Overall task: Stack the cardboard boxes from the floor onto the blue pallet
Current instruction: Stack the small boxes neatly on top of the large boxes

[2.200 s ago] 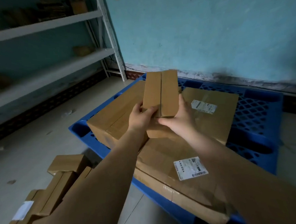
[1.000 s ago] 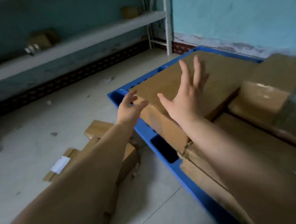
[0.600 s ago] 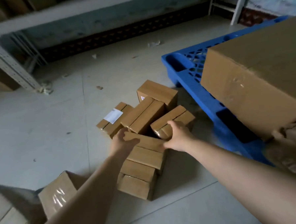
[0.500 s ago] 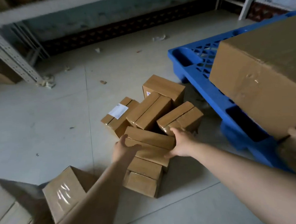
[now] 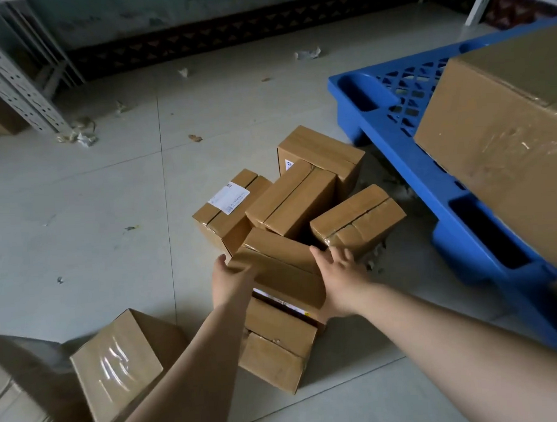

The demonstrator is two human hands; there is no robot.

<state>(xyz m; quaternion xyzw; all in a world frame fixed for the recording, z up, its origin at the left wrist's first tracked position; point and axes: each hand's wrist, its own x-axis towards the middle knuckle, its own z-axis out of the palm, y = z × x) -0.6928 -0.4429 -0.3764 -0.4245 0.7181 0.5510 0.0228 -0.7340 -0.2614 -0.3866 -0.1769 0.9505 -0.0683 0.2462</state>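
Several small cardboard boxes lie in a heap on the floor at centre. My left hand point(image 5: 226, 281) and my right hand point(image 5: 338, 275) grip the two ends of one small box point(image 5: 283, 265), which is tilted up off the box beneath it point(image 5: 277, 343); a white label shows on its underside. Behind it lie a labelled box point(image 5: 230, 210), a taped box point(image 5: 291, 199) and a crushed box point(image 5: 356, 221). The blue pallet point(image 5: 391, 117) stands at the right and bears a large cardboard box point(image 5: 499, 147).
A tape-covered box point(image 5: 117, 364) lies at the lower left beside more cardboard. A white metal shelf post point(image 5: 15, 86) stands at the far left. Paper scraps point(image 5: 79, 135) litter the tiled floor. A dark patterned skirting runs along the back wall.
I set a small box on the pallet, turned left to the floor heap, and both hands closed on a box there. It has now tipped upward off the one below.
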